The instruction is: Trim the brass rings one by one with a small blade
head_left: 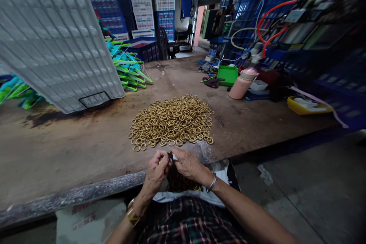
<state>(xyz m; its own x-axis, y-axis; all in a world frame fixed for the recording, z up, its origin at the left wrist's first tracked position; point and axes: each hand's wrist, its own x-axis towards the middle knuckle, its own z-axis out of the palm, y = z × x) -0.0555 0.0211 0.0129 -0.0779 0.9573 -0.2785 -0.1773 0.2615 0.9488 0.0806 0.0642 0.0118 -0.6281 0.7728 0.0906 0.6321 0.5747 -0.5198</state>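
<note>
A heap of gold-coloured rings [172, 121] lies on the worn brown worktable [71, 148], just beyond my hands. My left hand [156, 168] and my right hand [187, 164] meet at the table's near edge, fingers pinched together on a small dark piece [170, 157] that I cannot make out. Below them a plastic bag [220, 175] on my lap holds more rings [180, 183]. A gold watch is on my left wrist, a silver bangle on my right.
A large white plastic crate [57, 38] leans over the table at the left, with green and blue hangers [128, 68] behind it. A pink flask [243, 83], green tray [228, 75] and yellow tray [307, 106] sit at the right. Stacked blue crates [107, 7] fill the back.
</note>
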